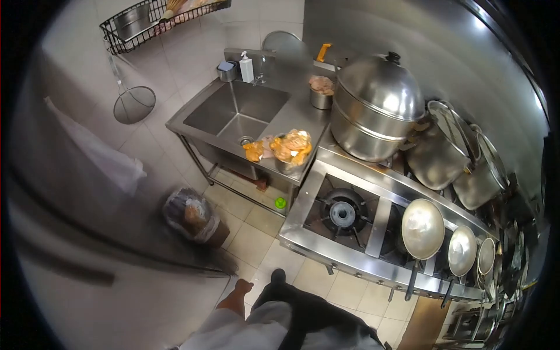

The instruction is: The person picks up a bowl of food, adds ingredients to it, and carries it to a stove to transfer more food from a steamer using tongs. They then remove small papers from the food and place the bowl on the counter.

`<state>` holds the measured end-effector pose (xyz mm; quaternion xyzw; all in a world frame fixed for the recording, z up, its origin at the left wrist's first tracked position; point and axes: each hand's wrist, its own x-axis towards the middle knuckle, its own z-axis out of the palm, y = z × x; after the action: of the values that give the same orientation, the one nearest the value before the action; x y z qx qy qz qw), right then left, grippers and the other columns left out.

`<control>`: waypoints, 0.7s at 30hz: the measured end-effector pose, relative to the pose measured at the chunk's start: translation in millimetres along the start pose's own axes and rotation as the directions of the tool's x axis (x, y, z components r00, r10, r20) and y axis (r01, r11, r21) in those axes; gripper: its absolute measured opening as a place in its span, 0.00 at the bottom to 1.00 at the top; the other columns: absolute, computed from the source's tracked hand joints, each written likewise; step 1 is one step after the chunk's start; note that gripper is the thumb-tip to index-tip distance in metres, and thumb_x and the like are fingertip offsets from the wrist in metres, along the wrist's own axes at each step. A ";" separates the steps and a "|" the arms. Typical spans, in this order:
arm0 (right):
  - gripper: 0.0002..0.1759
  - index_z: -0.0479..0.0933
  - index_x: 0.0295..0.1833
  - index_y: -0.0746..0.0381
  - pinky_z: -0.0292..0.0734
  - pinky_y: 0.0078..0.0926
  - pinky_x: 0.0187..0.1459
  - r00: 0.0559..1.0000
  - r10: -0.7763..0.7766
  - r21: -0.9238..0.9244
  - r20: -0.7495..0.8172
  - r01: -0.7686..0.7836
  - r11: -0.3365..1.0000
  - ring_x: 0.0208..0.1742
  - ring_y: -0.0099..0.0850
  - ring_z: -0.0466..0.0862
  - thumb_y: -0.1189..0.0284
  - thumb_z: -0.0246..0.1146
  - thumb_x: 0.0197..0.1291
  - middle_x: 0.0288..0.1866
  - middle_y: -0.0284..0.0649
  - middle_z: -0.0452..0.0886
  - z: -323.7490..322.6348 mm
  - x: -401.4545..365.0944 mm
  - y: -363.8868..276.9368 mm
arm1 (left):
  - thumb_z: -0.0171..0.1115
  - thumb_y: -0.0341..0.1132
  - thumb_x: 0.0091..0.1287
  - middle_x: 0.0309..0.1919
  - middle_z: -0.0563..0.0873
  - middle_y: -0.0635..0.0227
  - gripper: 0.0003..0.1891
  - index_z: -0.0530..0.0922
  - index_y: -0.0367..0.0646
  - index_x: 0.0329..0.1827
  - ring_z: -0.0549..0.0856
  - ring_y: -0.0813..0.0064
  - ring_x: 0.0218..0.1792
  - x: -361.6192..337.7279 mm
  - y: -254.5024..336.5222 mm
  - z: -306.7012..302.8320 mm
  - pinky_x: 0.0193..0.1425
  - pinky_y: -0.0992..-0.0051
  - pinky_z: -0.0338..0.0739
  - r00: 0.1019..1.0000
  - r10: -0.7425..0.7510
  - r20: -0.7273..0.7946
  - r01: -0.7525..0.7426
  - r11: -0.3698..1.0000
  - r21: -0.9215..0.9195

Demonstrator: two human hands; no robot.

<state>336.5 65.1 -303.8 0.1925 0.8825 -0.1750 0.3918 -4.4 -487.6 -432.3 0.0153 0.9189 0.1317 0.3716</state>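
My left hand (238, 291) hangs low in front of my body, over the tiled floor. Its fingers are small and partly turned away, so I cannot make out whether they are curled or what is in them. Nearest to it are the grey metal surface (134, 274) at the left and a lined bin (195, 219). My right hand is out of view. A dark apron (326, 321) and one dark shoe (279, 276) show below. Farther off, a metal container heaped with orange-yellow food (291, 147) stands at the sink counter's front corner, with more pieces beside it.
A steel sink (236, 111) has a white pump bottle (246, 69) behind it. A gas stove (341, 214) carries several pans (423, 228). Behind it stand a lidded steamer pot (373, 105) and large pots (437, 154). A strainer (135, 105) hangs on the wall.
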 end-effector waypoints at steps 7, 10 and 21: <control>0.13 0.80 0.32 0.64 0.80 0.37 0.38 0.625 -0.647 -0.326 -0.436 0.561 0.761 0.35 0.42 0.85 0.68 0.56 0.60 0.31 0.45 0.84 -169.2 124.2 -170.8 | 0.54 0.44 0.63 0.31 0.86 0.53 0.17 0.85 0.42 0.29 0.85 0.51 0.39 -16.3 -38.9 -28.6 0.49 0.55 0.78 0.913 0.229 -0.338 -0.225 0.973 0.053; 0.20 0.82 0.42 0.64 0.80 0.30 0.39 0.843 -0.362 0.250 -0.398 0.479 0.841 0.33 0.34 0.86 0.59 0.53 0.69 0.31 0.44 0.85 -224.0 116.5 -249.4 | 0.54 0.43 0.62 0.30 0.86 0.53 0.16 0.84 0.42 0.28 0.85 0.51 0.38 -7.1 -52.4 -20.7 0.49 0.55 0.77 0.897 0.246 -0.367 -0.224 0.969 0.103; 0.16 0.75 0.41 0.60 0.75 0.51 0.45 0.545 -0.837 -0.281 0.051 0.812 0.511 0.43 0.54 0.81 0.60 0.49 0.68 0.38 0.52 0.82 -292.3 130.3 -392.9 | 0.57 0.33 0.60 0.11 0.75 0.69 0.11 0.75 0.46 0.18 0.70 0.75 0.10 -183.8 -51.0 71.9 0.14 0.71 0.65 0.729 -0.632 -0.263 -0.025 0.359 -0.933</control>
<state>-114.0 -113.9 -156.0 -0.2976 0.8993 -0.2085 0.2432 181.5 -543.3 -370.0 -0.4089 0.7503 0.5184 0.0333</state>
